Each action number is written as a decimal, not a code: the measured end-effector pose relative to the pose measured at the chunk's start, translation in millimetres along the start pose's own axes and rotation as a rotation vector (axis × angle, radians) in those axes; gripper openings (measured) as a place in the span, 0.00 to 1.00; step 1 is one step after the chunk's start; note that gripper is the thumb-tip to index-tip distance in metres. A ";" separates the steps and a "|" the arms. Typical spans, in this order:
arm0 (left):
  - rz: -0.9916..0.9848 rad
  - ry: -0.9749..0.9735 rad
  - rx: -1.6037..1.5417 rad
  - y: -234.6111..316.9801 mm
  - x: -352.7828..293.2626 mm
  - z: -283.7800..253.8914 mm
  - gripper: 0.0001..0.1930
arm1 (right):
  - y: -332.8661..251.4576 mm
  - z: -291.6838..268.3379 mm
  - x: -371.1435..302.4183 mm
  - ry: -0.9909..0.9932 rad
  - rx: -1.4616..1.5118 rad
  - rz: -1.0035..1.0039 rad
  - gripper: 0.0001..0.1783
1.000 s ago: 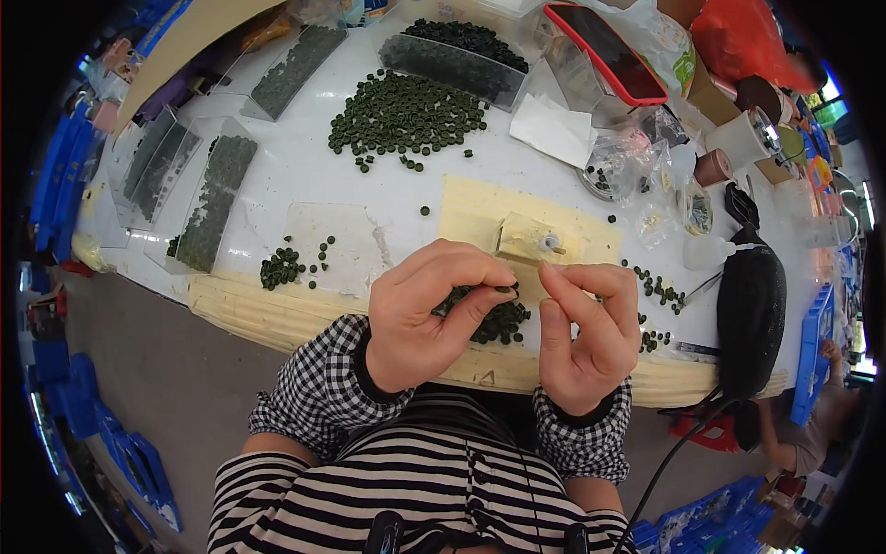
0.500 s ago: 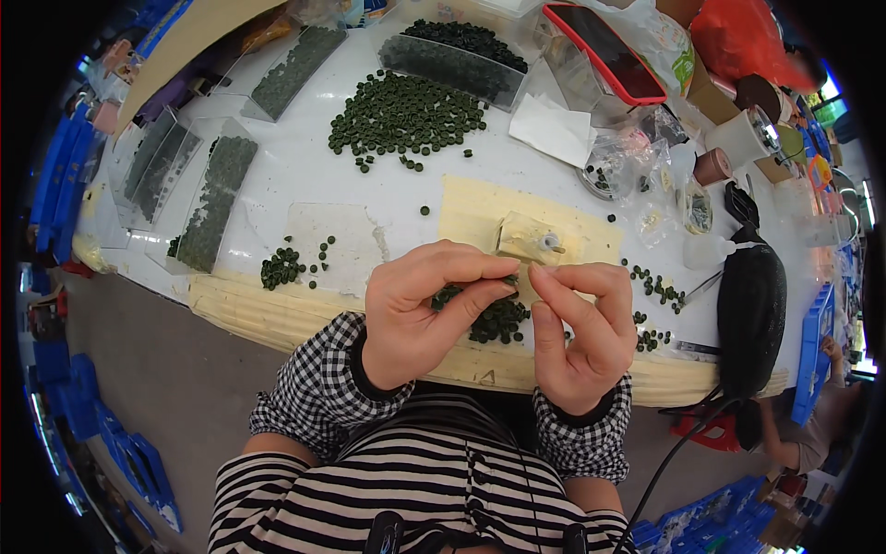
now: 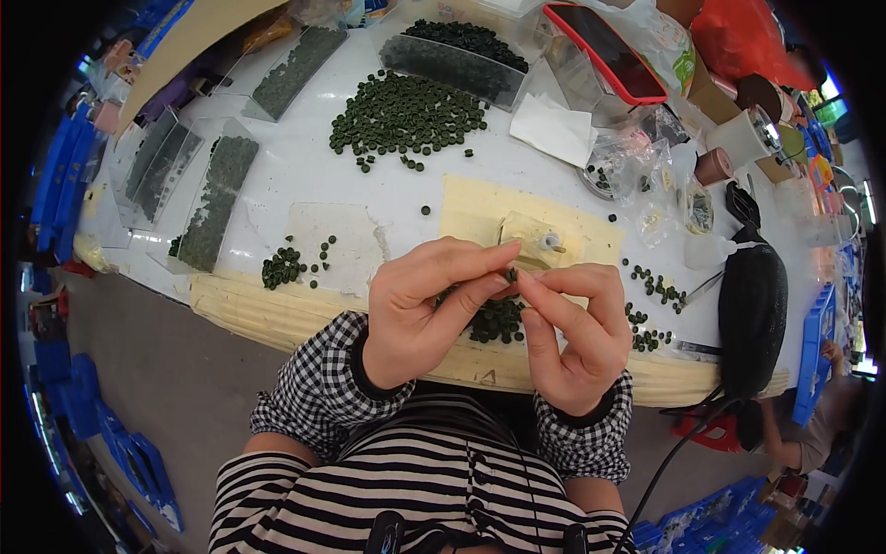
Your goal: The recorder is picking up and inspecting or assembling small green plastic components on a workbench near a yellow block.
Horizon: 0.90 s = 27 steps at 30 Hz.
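Between thumb and forefinger, my left hand (image 3: 420, 300) pinches a small round dark green piece (image 3: 510, 275). My right hand (image 3: 581, 328) meets it from the right, its fingertips pressed together against the piece; whether they hold anything else is too small to tell. Below the fingers lies a heap of like green pieces (image 3: 496, 319), partly covered by my left hand. Just beyond my fingertips, a cream block (image 3: 524, 236) with a short pale tube (image 3: 552, 242) sits on a yellow sheet (image 3: 466, 205).
A large pile of green pieces (image 3: 401, 115) lies farther back, before a clear bin (image 3: 452, 69). Clear trays (image 3: 217, 203) stand at left. A red-cased phone (image 3: 609, 55), white tissue (image 3: 552, 129) and black pouch (image 3: 752, 319) are at right. Small clusters (image 3: 281, 268) flank my hands.
My right hand has shifted slightly left, so its fingertips now touch the green piece. My left forefinger has lifted and reached a little farther right, showing more of the piece.
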State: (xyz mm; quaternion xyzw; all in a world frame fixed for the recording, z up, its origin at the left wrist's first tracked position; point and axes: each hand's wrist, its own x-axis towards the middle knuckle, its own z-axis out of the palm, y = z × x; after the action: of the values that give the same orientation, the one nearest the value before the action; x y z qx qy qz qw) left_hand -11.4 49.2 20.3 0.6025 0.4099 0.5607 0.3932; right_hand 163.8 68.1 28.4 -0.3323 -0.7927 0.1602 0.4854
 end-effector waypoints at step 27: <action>-0.078 0.022 -0.378 -10.9 -5.1 1.2 0.10 | -2.5 2.9 -0.4 0.002 0.033 0.041 0.18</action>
State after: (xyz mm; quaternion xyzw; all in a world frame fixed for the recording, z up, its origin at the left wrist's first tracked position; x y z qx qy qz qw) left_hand -10.9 48.3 8.2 0.4953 0.3245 0.6189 0.5161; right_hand 160.5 66.2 28.2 -0.3404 -0.7825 0.1829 0.4882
